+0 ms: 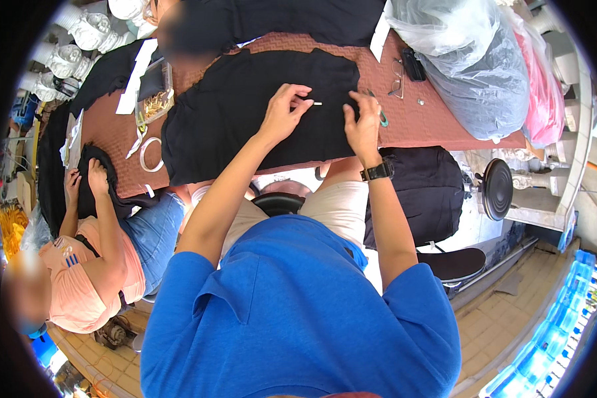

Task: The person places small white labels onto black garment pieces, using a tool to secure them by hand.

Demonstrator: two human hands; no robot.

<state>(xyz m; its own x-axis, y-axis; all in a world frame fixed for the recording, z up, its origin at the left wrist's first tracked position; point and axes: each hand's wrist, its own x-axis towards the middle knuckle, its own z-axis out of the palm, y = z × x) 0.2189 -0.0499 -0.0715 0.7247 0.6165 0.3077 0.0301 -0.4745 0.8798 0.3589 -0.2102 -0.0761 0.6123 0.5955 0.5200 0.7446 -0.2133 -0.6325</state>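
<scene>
A single black cloth (245, 93) is lying spread over the middle of the tabletop (438, 125), reaching to the near edge. One short pale piece (318, 103) is resting on it, just beyond the left thumb. The left hand (290, 109) is hovering over or touching the cloth with thumb and fingers parted, grasping nothing visible. The right hand (362, 123) is sitting at the cloth's right edge, thumb and fingers apart; one pair of green snips (383, 118) is showing beside its fingers, partly hidden, and whether the hand is grasping them I cannot tell.

Toward the tabletop's left edge, one clear box (170, 86) is holding many brass-coloured bits, too small to count. One pair of yellowish snips (137, 141) and one white ring (142, 156) are lying nearer the near edge. To the right of the cloth, one pair of eyeglasses (397, 78), one black case (413, 64) and one small shiny piece (421, 102) are lying. Two bulky bags, one clear and greyish (471, 73) and one pink (536, 83), are crowding the right end.

More black cloth (278, 18) is covering part of the far edge. At the left edge, one co-worker (93, 265) is grasping dark fabric (106, 154) with both hands.
</scene>
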